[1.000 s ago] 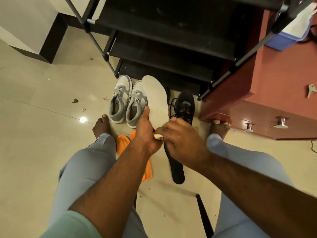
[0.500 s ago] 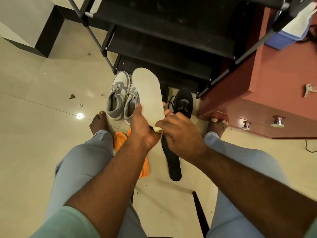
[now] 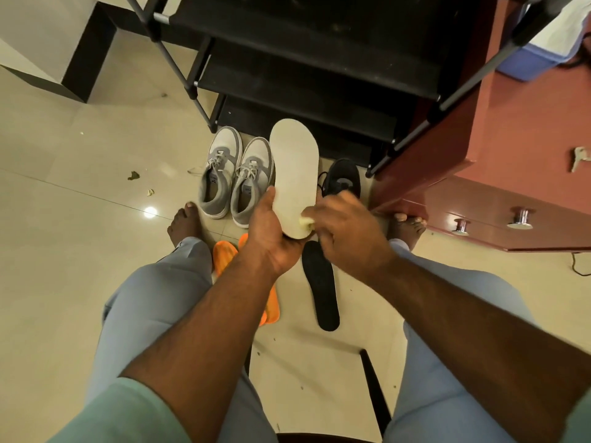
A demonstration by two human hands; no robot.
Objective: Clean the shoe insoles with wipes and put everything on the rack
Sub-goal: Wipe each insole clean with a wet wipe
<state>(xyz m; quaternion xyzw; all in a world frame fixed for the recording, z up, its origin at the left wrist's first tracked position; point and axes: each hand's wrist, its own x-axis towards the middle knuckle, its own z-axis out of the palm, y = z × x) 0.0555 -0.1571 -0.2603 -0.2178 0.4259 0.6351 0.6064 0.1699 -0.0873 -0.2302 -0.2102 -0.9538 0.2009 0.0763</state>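
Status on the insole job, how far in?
Early. Done: nothing on the rack. In hand: left hand holds the white insole; right hand rubs a wipe at its heel. Left: black insole, orange insoles, shoes on floor.

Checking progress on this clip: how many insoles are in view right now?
4. A white insole is gripped in the left hand; two orange insoles lie on the floor under the left arm, partly hidden; a black insole lies on the floor. More may be hidden inside shoes.
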